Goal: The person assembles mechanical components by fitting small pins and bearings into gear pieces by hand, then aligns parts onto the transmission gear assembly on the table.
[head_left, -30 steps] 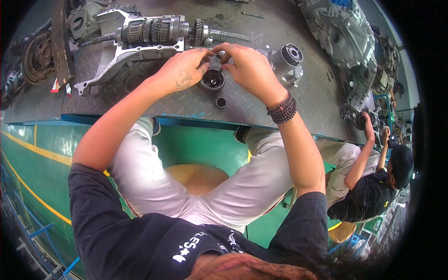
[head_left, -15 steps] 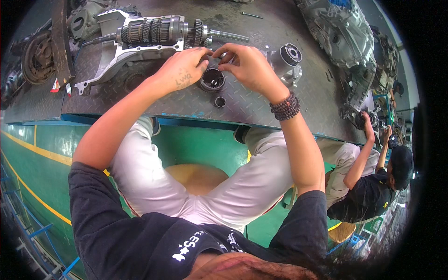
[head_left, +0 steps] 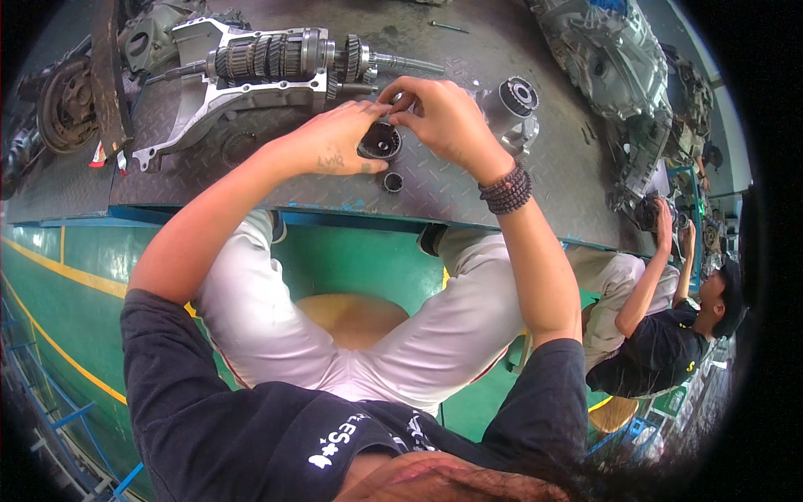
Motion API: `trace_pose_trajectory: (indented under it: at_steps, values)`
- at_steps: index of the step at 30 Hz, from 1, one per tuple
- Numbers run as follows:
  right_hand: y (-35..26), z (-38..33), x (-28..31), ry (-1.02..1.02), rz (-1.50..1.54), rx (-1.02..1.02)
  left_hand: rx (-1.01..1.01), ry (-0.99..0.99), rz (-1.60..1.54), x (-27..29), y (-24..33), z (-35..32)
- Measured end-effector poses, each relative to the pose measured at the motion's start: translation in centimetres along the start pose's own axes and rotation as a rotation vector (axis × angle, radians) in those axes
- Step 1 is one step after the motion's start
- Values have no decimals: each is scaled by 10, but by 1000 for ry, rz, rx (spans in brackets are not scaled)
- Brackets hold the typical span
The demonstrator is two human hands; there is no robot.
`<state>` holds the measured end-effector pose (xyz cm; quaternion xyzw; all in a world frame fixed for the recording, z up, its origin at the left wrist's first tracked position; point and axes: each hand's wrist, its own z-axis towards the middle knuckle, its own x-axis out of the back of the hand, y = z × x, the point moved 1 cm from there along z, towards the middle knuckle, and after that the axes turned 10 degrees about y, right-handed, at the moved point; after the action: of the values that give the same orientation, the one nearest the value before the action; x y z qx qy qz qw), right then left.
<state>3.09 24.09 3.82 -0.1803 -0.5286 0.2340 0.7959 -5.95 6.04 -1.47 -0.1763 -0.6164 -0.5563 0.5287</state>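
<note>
A dark, hollow, cup-shaped gear part point(head_left: 381, 142) stands on the metal bench with its open top up. Teeth line its inside, and a smaller round piece shows in its middle. My left hand point(head_left: 341, 138) grips its left side, with the thumb on the near side and the fingers at the far side. Over the far rim, my right hand point(head_left: 439, 117) is closed in a pinch, its fingertips close to my left fingers. Whatever it pinches is too hidden to name. A small toothed ring point(head_left: 392, 182) lies just nearer to me, by my left thumb.
Behind my left hand lies an open housing half point(head_left: 188, 117) with a gear shaft point(head_left: 268, 57). A cylindrical metal housing point(head_left: 512, 105) stands to the right. Beyond are a large casting point(head_left: 602, 67), a bolt point(head_left: 449, 27) and a co-worker point(head_left: 661, 335) at the right.
My left hand has come down from above the gear part to grip its side, thumb lowered to the near edge. The right hand stays pinched nearby. The co-worker's head has turned.
</note>
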Motion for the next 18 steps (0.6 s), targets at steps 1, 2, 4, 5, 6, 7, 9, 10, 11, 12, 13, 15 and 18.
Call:
trace_pose_trajectory:
  at_steps: [1,2,4,5,6,7,9,10,11,12,13,15,18]
  values:
    - [1,1,-2,1,1,2,1,6,-19,-3,0,-1]
    - [2,2,-5,-14,51,6,-45,48,-17,-5,0,-1]
    - [3,3,-7,-29,101,8,-15,-3,10,-7,-2,3]
    - [3,2,-8,-20,116,1,14,-55,35,-8,-2,5]
    - [2,2,-8,-12,132,-6,14,-54,34,-8,-3,6]
    - [2,2,-7,-12,131,-7,10,-48,41,-9,-2,7]
    - [1,2,-6,-2,165,-14,7,-42,48,-10,-2,7]
    - [3,0,-5,-2,165,-16,20,-44,22,-6,2,7]
    - [5,-1,-4,-12,119,0,34,-47,-4,-5,5,7]
    - [8,-2,-3,-23,73,16,32,-49,-6,-7,4,7]
    - [8,-1,-3,-23,74,17,2,-7,2,-9,2,6]
    - [9,0,-3,-21,87,2,-27,35,10,-12,-3,4]
    - [-1,4,-2,2,158,3,-62,57,49,-12,-10,3]
